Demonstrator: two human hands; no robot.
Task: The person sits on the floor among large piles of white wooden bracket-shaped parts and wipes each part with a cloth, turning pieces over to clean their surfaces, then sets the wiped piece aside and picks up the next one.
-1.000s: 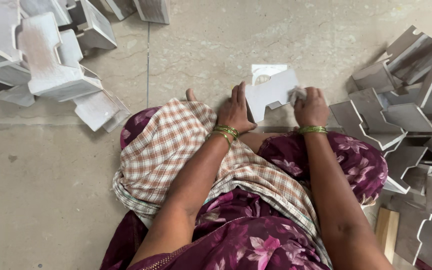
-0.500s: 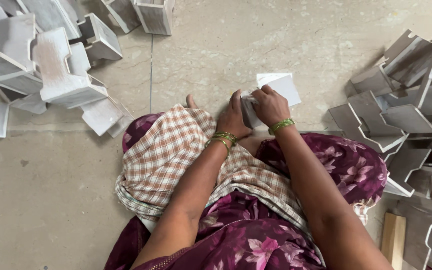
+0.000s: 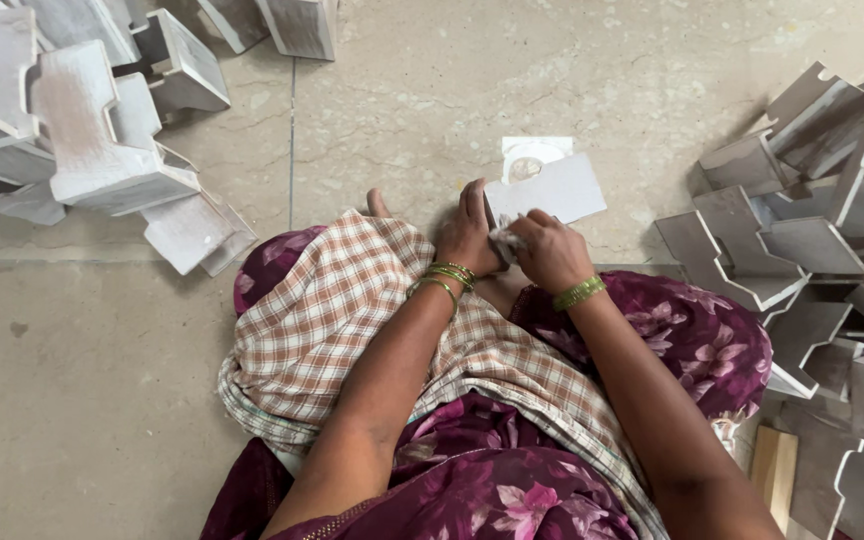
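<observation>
Near the frame's centre, the left hand (image 3: 467,238) lies with fingers together against a white panel (image 3: 557,190) on the floor. Just right of it, the right hand (image 3: 549,252) is clamped on a small cloth (image 3: 503,241) touching the panel. Grey pieces (image 3: 802,230) crowd the right edge.

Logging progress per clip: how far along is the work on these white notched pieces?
In hand: one flat white piece, steadied by the left hand while the right hand presses a small wad, seemingly cloth, against its edge. A pile of pieces lies at the left, another heap at the right. Which pile is finished cannot be told, so the share done stays unclear.
</observation>
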